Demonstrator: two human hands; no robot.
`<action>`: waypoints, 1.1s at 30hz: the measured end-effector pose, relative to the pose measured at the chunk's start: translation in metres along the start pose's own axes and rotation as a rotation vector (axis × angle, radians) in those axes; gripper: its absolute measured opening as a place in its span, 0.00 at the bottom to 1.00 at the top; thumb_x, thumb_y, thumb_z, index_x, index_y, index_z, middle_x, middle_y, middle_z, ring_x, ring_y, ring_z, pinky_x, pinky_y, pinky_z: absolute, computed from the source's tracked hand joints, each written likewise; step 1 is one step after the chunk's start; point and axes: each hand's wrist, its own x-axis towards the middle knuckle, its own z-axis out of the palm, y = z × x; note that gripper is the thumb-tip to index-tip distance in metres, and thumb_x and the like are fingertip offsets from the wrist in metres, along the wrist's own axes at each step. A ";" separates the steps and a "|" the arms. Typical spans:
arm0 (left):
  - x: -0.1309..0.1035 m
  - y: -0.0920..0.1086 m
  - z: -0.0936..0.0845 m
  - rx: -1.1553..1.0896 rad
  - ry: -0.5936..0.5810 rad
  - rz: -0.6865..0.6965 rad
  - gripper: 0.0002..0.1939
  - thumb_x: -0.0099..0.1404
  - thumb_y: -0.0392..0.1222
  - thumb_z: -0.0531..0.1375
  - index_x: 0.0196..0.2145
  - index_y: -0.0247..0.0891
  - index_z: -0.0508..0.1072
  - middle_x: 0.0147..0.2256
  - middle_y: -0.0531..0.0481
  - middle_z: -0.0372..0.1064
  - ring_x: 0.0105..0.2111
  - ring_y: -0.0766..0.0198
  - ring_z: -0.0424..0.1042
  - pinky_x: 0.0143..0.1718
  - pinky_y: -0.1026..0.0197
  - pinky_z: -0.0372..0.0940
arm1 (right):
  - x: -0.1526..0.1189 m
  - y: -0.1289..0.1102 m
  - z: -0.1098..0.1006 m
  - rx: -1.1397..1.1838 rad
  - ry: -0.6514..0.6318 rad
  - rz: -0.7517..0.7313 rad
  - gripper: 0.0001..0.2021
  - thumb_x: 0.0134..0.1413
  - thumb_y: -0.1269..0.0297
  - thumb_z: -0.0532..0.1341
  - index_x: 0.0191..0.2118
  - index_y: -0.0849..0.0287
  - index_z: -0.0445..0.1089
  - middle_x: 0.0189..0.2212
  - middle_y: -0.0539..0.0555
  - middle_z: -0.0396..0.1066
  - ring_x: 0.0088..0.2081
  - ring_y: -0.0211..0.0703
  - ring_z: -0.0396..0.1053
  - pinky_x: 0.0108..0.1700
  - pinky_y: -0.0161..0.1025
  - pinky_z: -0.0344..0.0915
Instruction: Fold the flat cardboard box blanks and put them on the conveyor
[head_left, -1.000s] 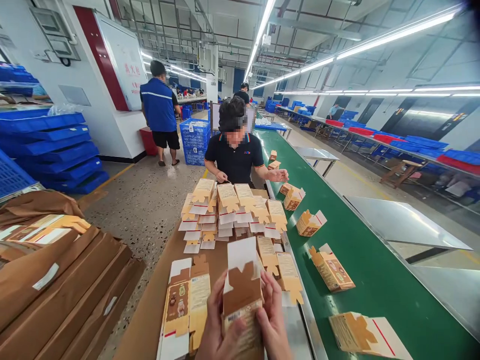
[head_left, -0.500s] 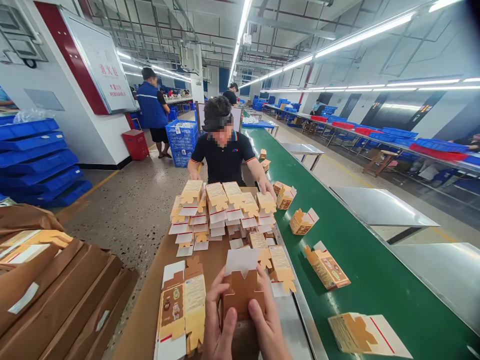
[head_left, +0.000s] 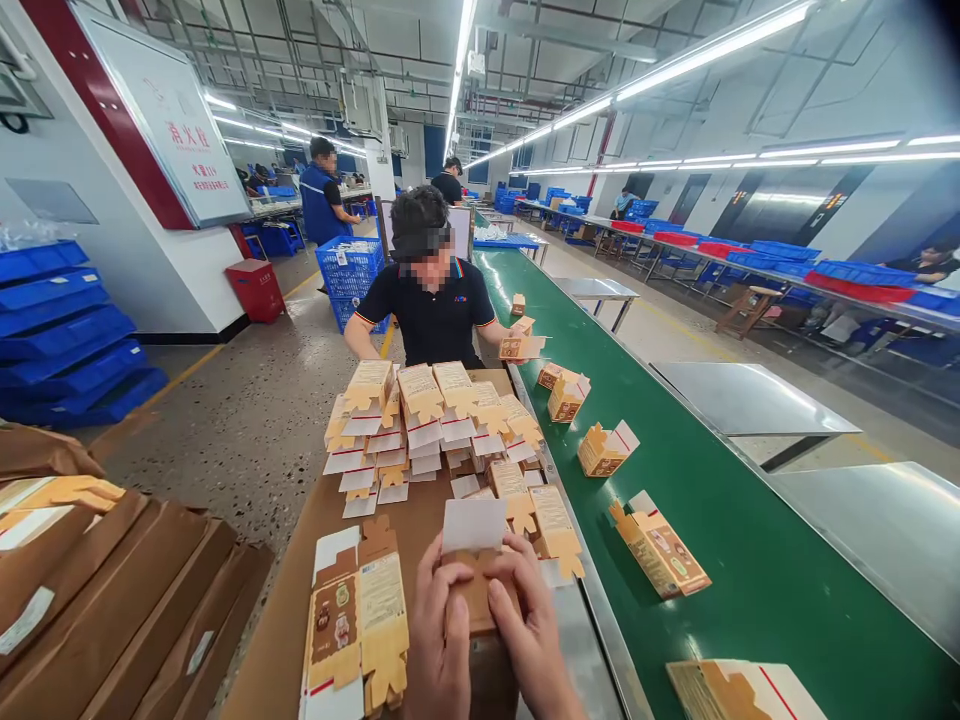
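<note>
Between both hands I hold a small brown carton point(head_left: 484, 605) with a white flap standing up at its far end. My left hand point(head_left: 442, 625) is closed round its left side, fingers bent over the top. My right hand point(head_left: 531, 615) grips the right side, thumb lying on the brown face. To the left lie flat, unfolded printed carton blanks point(head_left: 337, 610). Just beyond my hands, a heap of folded cartons point(head_left: 427, 400) with white flaps is stacked on the brown cardboard point(head_left: 289, 590). The underside of the held carton is hidden.
A green conveyor belt point(head_left: 720, 560) runs along the right, carrying several open cartons point(head_left: 664, 550). Across from me sits a co-worker point(head_left: 431, 290), one hand holding a carton point(head_left: 521, 347) by the belt. Brown-wrapped bundles point(head_left: 150, 590) and blue trays point(head_left: 67, 340) stand left.
My fingers have curled further over the carton's top, and its brown notched flap has folded down. The co-worker's hand has moved back from the pile with a carton. The view has shifted slightly.
</note>
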 end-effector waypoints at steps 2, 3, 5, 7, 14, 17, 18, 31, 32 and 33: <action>0.005 -0.005 -0.004 0.112 -0.133 0.022 0.16 0.66 0.47 0.45 0.28 0.41 0.67 0.45 0.42 0.65 0.56 0.52 0.56 0.51 0.50 0.57 | 0.003 -0.001 -0.001 -0.120 -0.012 -0.030 0.15 0.56 0.55 0.54 0.22 0.56 0.65 0.42 0.57 0.63 0.49 0.53 0.62 0.49 0.46 0.59; 0.007 -0.008 -0.006 0.125 -0.182 0.017 0.18 0.66 0.48 0.44 0.25 0.40 0.67 0.42 0.42 0.66 0.55 0.51 0.58 0.49 0.52 0.59 | 0.003 -0.001 -0.002 -0.146 -0.021 -0.032 0.18 0.57 0.55 0.53 0.20 0.57 0.64 0.39 0.57 0.63 0.46 0.52 0.63 0.47 0.46 0.61; 0.009 -0.012 -0.009 0.110 -0.208 -0.005 0.20 0.66 0.49 0.44 0.23 0.40 0.67 0.41 0.42 0.66 0.52 0.52 0.61 0.46 0.53 0.61 | 0.004 -0.001 -0.004 -0.159 -0.058 -0.027 0.21 0.57 0.52 0.51 0.18 0.57 0.63 0.38 0.57 0.61 0.42 0.50 0.65 0.46 0.46 0.62; 0.011 -0.015 -0.010 0.076 -0.125 -0.011 0.19 0.66 0.50 0.45 0.26 0.40 0.69 0.44 0.43 0.64 0.53 0.52 0.61 0.48 0.53 0.60 | 0.003 0.000 -0.008 -0.110 -0.120 -0.032 0.18 0.53 0.45 0.55 0.30 0.56 0.69 0.46 0.58 0.59 0.50 0.54 0.62 0.50 0.47 0.60; 0.026 -0.011 -0.011 0.042 -0.075 -0.099 0.17 0.65 0.52 0.46 0.37 0.42 0.69 0.50 0.44 0.61 0.55 0.53 0.57 0.55 0.48 0.53 | -0.016 0.038 -0.021 0.160 -0.423 0.122 0.50 0.39 0.40 0.64 0.63 0.53 0.40 0.59 0.63 0.56 0.58 0.57 0.58 0.55 0.48 0.58; 0.032 -0.004 -0.014 0.097 -0.216 -0.123 0.16 0.65 0.51 0.46 0.34 0.42 0.69 0.47 0.45 0.61 0.52 0.55 0.61 0.51 0.51 0.57 | -0.019 0.052 -0.023 0.120 -0.344 0.124 0.48 0.39 0.42 0.65 0.62 0.54 0.43 0.58 0.63 0.59 0.55 0.57 0.62 0.52 0.47 0.61; 0.032 -0.002 -0.015 0.119 -0.243 -0.118 0.16 0.65 0.51 0.46 0.33 0.42 0.69 0.45 0.45 0.61 0.50 0.55 0.62 0.49 0.52 0.59 | -0.018 0.052 -0.023 0.105 -0.328 0.127 0.48 0.38 0.43 0.66 0.62 0.55 0.44 0.57 0.63 0.59 0.54 0.56 0.63 0.51 0.46 0.62; 0.002 -0.010 -0.008 0.075 0.044 -0.025 0.19 0.63 0.52 0.49 0.18 0.41 0.65 0.42 0.44 0.63 0.46 0.53 0.64 0.41 0.57 0.60 | 0.015 -0.008 -0.032 -0.109 -0.556 0.190 0.24 0.28 0.72 0.72 0.38 0.54 0.68 0.42 0.52 0.63 0.44 0.48 0.67 0.47 0.41 0.65; 0.001 -0.009 -0.008 0.069 0.066 -0.020 0.19 0.62 0.52 0.50 0.19 0.41 0.66 0.43 0.45 0.63 0.46 0.54 0.65 0.41 0.57 0.60 | 0.015 -0.006 -0.033 -0.093 -0.569 0.179 0.27 0.28 0.68 0.73 0.41 0.53 0.69 0.44 0.53 0.63 0.48 0.51 0.66 0.50 0.44 0.63; 0.000 -0.008 -0.007 0.061 0.099 -0.014 0.17 0.61 0.53 0.52 0.21 0.41 0.67 0.44 0.45 0.64 0.46 0.53 0.65 0.43 0.56 0.60 | 0.013 -0.004 -0.035 -0.057 -0.568 0.161 0.32 0.29 0.63 0.74 0.47 0.51 0.67 0.49 0.55 0.62 0.53 0.53 0.63 0.54 0.46 0.60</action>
